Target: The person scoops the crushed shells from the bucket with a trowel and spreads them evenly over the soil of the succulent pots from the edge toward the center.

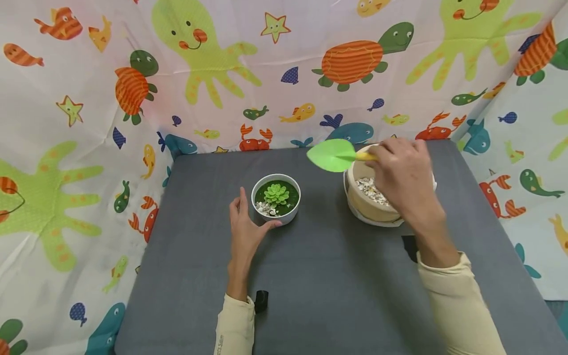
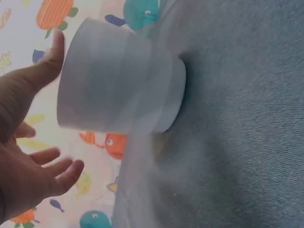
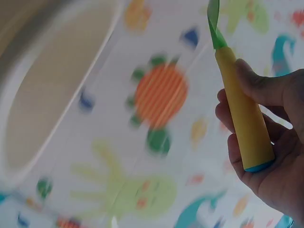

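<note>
Two cream sleeves (image 1: 235,323) enter from the near edge, over a table (image 1: 337,305) covered in dark grey, finely woven cloth. The left hand (image 1: 246,227), left of centre, has its thumb and fingers spread apart around the near left side of the pot (image 2: 121,80); whether it touches cannot be told. The pot is smooth, white and round, upright on the cloth, with a rosette-shaped green succulent (image 1: 276,195) and pale pebbles inside. On the right, the right hand (image 1: 401,167) is raised over a round cream tub (image 1: 377,214) of coarse gravel (image 1: 372,190), fingers curled around the yellow handle of a trowel (image 1: 337,155), its leaf-shaped green blade pointing left. A creased white curtain (image 1: 310,12) printed with sea animals hangs at the far side.
</note>
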The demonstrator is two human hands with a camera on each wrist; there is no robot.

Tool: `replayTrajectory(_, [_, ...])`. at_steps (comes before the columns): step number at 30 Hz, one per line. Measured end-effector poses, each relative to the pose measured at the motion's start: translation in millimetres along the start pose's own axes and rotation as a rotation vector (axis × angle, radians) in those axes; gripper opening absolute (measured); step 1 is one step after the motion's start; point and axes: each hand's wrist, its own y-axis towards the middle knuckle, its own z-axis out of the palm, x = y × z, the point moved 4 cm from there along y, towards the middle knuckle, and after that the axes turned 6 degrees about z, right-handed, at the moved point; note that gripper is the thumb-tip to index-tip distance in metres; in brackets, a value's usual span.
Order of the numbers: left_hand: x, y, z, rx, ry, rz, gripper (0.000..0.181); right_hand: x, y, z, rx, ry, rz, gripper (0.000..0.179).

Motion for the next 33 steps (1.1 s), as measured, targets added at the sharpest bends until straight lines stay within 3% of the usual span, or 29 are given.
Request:
replayTrajectory(4, [-18.2,3.4,3.4,-0.066,-0.063,0.125,0.116,-49,-14.7,-22,0.026,-0.066,0.119,0.021])
replayTrajectory(8, [-61.6,11.1,20.5,-0.119,-0.164,0.299,0.089,-86,-22.8,-26,0.136,-0.143,0.197,0.023])
replayTrajectory(10, [-87.3,18.0,34.4,-0.076,-0.202,0.378,0.079,-98,-24.4,-19,0.204,-0.174,0.210,0.023])
replayTrajectory(14, [-128.2,30.6,68.1,0.119,-0.200,0.466,0.071,-110,-24.8,8,0.319,-0.242,0.185,0.016])
replayTrajectory(18, [-147.8,33.8,104.2,0.317,-0.174,0.471,0.076,-116,-27.8,33,0.386,-0.320,0.157,0.013])
replayTrajectory(22, [-155.0,27.9,133.3,0.442,-0.162,0.447,0.088,-119,-32.4,52,0.418,-0.385,0.115,0.011])
replayTrajectory(27, [-160.7,21.5,147.4,0.464,-0.158,0.398,0.097,-124,-36.9,67,0.402,-0.390,0.077,0.013])
replayTrajectory(33, [-155.5,19.5,147.9,0.442,-0.164,0.387,0.095,-126,-36.2,77,0.375,-0.286,0.117,0.012])
